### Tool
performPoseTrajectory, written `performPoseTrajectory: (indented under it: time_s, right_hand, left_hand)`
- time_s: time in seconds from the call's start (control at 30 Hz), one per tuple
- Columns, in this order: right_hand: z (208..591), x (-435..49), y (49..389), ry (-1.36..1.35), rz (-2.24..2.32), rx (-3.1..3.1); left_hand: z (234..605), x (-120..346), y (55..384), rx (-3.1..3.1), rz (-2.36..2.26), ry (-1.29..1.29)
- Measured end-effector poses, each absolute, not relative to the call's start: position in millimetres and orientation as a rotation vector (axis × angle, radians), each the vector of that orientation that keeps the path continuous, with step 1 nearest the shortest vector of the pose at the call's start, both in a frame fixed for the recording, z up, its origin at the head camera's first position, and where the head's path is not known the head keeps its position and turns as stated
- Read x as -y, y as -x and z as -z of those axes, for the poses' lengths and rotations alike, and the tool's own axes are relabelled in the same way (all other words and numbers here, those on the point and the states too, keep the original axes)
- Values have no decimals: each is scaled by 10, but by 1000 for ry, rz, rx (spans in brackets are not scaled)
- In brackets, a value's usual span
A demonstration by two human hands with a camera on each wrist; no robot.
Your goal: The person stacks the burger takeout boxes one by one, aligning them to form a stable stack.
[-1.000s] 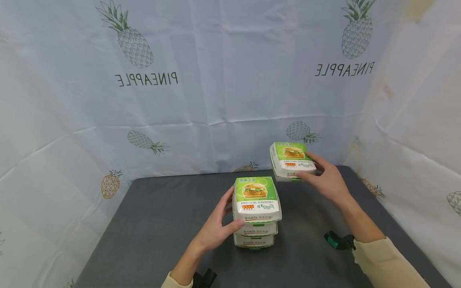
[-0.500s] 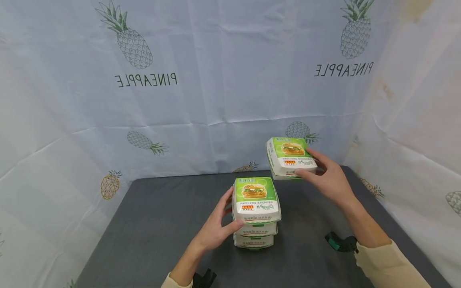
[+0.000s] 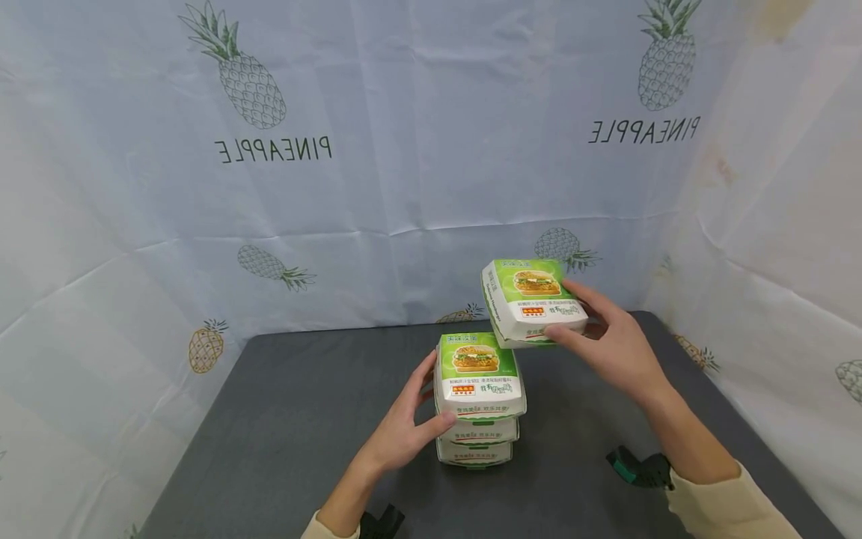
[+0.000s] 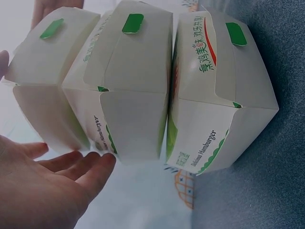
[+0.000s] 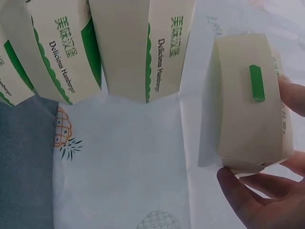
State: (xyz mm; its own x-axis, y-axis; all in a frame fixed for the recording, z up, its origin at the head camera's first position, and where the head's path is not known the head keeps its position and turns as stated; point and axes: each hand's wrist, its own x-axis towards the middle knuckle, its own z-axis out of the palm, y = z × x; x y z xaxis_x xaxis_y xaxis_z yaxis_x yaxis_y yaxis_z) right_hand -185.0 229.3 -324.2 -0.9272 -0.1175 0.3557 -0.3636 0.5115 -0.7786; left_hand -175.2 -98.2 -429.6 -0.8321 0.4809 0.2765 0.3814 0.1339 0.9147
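Three green-and-white burger boxes stand stacked on the table, the top box (image 3: 480,374) showing its burger picture. My left hand (image 3: 400,427) rests against the stack's left side, its thumb at the top box's front corner; in the left wrist view the fingers (image 4: 78,169) lie fairly straight alongside the boxes. My right hand (image 3: 616,340) grips another burger box (image 3: 535,299) by its right side, thumb at the front and fingers behind. This held box is raised and tilted, its lower left corner overlapping the stack's back right corner in the head view. The right wrist view shows a gap between held box (image 5: 250,105) and stack.
A dark grey table (image 3: 316,404) carries the stack. Behind it hangs a white pineapple-print cloth (image 3: 404,172), and the same cloth closes in both sides. Black wrist straps (image 3: 640,468) show below the hands.
My right hand has carried its burger box leftward, first slightly up, then down toward the stack's back right corner. The left hand and the stack have stayed in place.
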Motion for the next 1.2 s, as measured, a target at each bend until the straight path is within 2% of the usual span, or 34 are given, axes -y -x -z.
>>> performPoseTrajectory:
  time_s: [0.4, 1.2]
  right_hand:
    - [3186, -2156, 1680, -450, -1332, 2527]
    - [3223, -1937, 1589, -538, -1346, 2553]
  left_hand:
    - [4287, 987, 1747, -2317, -1809, -898]
    - [4294, 984, 1756, -2326, -1804, -880]
